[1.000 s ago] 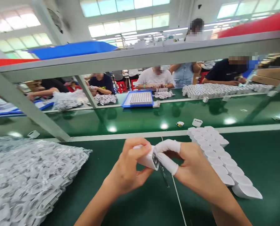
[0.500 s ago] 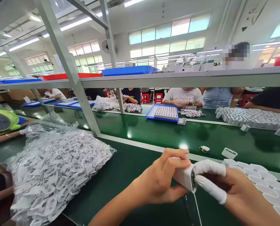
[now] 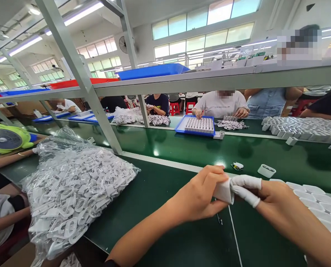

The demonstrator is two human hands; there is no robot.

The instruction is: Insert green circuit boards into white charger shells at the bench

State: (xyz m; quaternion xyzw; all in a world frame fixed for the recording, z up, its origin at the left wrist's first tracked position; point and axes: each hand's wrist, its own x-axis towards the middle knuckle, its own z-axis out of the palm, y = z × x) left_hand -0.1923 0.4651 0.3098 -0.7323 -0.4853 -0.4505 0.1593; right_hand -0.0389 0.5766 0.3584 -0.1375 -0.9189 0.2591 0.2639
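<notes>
My left hand (image 3: 200, 194) is wrapped round a white oval plastic housing (image 3: 223, 191), with its open end turned toward the right. At that end my right hand (image 3: 273, 196), with white finger cots on thumb and forefinger, is pinched against the opening. Whatever lies between those fingertips is hidden. Just beyond the hands, a small white part with a circuit board (image 3: 237, 165) rests on the green surface. Beside it lies another white housing (image 3: 266, 170). Rows of similar white housings (image 3: 317, 198) stand to the right, partly behind my right forearm.
A large clear bag of white plastic parts (image 3: 79, 189) fills the left of the bench, with a co-worker's arm (image 3: 11, 162) behind it. A metal post (image 3: 82, 79) and shelf (image 3: 182, 83) cross in front. Across the belt, co-workers sit by a blue tray (image 3: 179, 126).
The view has shifted and tilted slightly. Both hands stay together at the housing, whose opening is now turned more out of sight. Across the belt, a co-worker's hand has reached to the blue tray.
</notes>
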